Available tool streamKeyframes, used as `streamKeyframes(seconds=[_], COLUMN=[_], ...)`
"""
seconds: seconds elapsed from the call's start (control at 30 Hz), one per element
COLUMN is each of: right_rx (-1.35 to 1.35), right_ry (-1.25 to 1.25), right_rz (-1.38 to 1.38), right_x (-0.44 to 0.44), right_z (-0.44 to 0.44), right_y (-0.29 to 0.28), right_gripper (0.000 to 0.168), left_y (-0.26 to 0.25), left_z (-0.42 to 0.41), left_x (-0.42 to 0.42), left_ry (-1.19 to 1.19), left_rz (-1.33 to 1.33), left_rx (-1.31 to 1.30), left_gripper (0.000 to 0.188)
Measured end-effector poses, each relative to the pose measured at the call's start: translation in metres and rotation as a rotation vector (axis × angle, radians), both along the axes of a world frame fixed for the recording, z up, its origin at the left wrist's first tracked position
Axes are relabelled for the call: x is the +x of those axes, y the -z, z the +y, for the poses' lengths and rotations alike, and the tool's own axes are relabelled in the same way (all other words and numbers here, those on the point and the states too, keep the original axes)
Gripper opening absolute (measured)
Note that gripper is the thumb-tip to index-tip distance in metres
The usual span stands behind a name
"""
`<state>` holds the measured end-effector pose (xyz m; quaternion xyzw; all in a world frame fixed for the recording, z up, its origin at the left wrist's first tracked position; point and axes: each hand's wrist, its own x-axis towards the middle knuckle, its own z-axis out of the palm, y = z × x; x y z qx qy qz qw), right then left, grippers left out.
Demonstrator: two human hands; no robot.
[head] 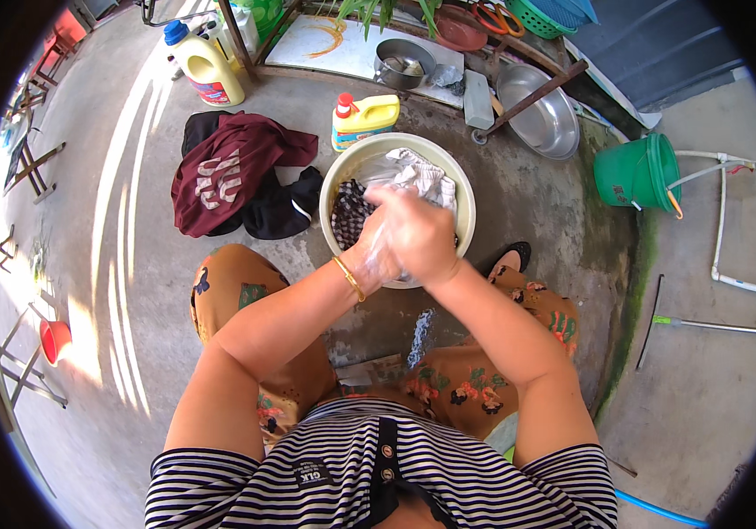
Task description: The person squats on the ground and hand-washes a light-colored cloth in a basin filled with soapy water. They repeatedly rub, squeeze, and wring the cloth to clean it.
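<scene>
My left hand [378, 254], with a gold bracelet above it, presses against my right hand [424, 231] over a cream plastic basin [465, 218]. The hands look wet, with whitish suds on the left one, and motion blurs the fingers. Whether any fabric is caught between them is hidden. Below them in the basin lie a white garment with a gathered edge [434, 178] at the right and a black-and-white checked cloth [349, 211] at the left. Just behind the rim stands a yellow detergent bottle with a red cap [378, 114].
Left of the basin, a maroon garment [239, 159] lies on black clothing [282, 211]. A larger detergent jug [209, 73] stands behind them. Along the back are a metal pot [406, 78] and a steel basin [547, 125]. A green bucket [629, 173] stands right, near white pipes [719, 225].
</scene>
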<state>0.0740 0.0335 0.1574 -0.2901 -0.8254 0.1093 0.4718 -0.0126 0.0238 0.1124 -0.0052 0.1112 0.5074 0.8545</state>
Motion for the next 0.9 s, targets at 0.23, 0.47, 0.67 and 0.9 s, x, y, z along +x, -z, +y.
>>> streamKeyframes(seconds=[0.23, 0.47, 0.67, 0.9], right_rx=[-1.250, -1.310, -1.162, -0.957], right_ry=[0.007, -0.240, -0.205, 0.012], right_rz=[0.473, 0.568, 1.031, 0.830], right_x=[0.026, 0.028, 0.037, 0.027], right_z=[0.037, 0.021, 0.035, 0.046], right_y=[-0.021, -0.014, -0.039, -0.038], right_gripper=[0.056, 0.030, 0.023, 0.020], left_y=[-0.051, -0.052, -0.071, -0.059], left_z=[0.016, 0.031, 0.025, 0.016], left_x=[-0.033, -0.049, -0.046, -0.018], left_ry=[0.033, -0.207, -0.227, -0.119], left_rz=[-0.048, 0.008, 0.429, 0.403], left_rx=[-0.004, 0.014, 0.294, 0.235], left_gripper=[0.033, 0.034, 0.051, 0.040])
